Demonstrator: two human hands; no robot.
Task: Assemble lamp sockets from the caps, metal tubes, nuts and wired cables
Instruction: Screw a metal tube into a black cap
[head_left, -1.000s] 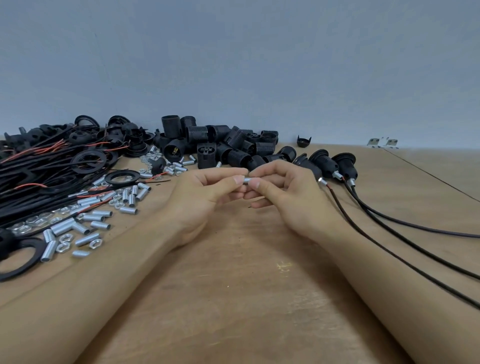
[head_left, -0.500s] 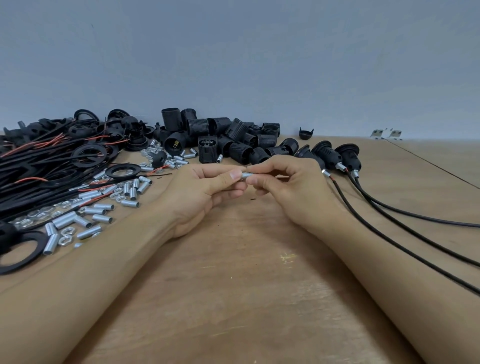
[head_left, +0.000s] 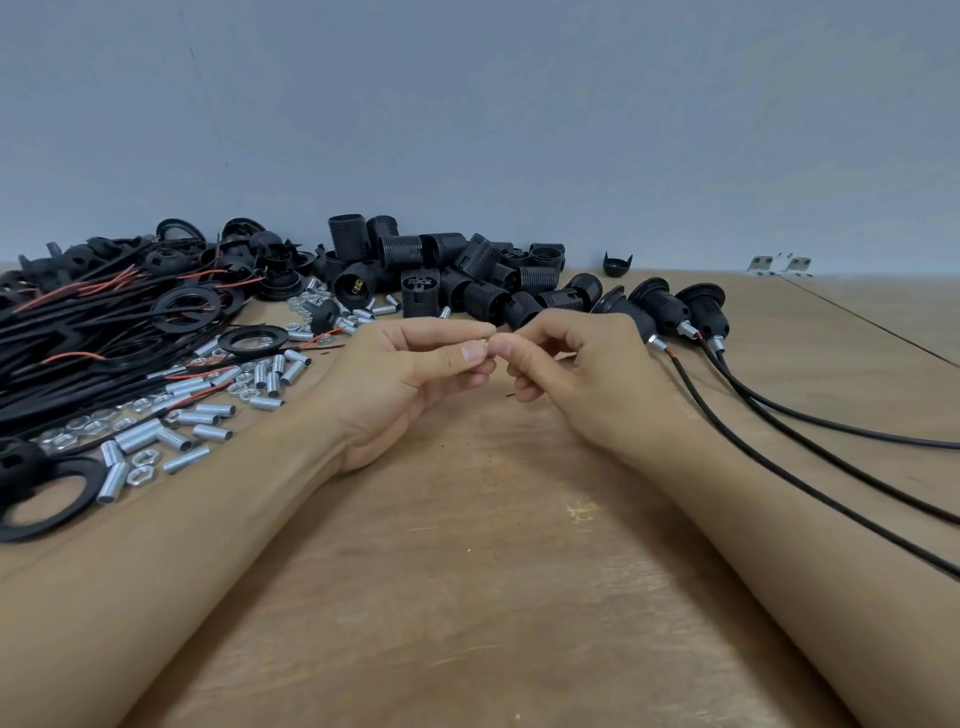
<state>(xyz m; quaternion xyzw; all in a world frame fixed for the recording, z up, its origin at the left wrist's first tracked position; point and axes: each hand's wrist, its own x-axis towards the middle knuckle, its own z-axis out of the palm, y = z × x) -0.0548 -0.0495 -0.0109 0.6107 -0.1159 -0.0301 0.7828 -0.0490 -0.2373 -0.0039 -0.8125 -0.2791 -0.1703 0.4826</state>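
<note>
My left hand (head_left: 395, 379) and my right hand (head_left: 576, 374) meet fingertip to fingertip above the middle of the wooden table (head_left: 467, 571). Between them they pinch a small metal tube (head_left: 484, 345), of which only a silver sliver shows. Whether a nut sits on it is hidden by my fingers. Loose metal tubes and nuts (head_left: 208, 410) lie scattered at the left. A bundle of black wired cables (head_left: 78, 343) with red leads fills the far left. Black socket bodies (head_left: 447, 275) are heaped at the back centre.
Three assembled sockets (head_left: 670, 312) with black cables (head_left: 810, 467) lie at the right, running off the right edge. Black rings (head_left: 252, 340) lie among the cables at the left. A lone black cap (head_left: 617, 264) stands by the grey wall, with small metal brackets (head_left: 779, 264) further right.
My hands have stayed together on the tube, and my fingers have shifted slightly around it. The view has tipped a little, so everything sits lower in the frame.
</note>
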